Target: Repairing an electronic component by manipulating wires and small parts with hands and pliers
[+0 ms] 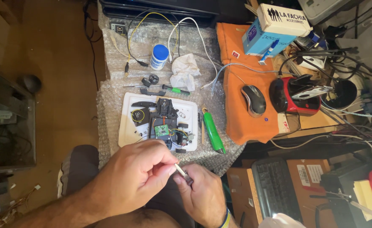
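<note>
1. The left hand and the right hand meet low down, in front of the white tray.
2. The left fingers are pinched tight on a thin pale stick.
3. The right fingers are closed on a tiny dark part. The stick's tip touches it.
4. The part looks light, hard and easy to drop. It is best held by its sides.
5. The stick looks stiff and is best held near its tip.
</note>
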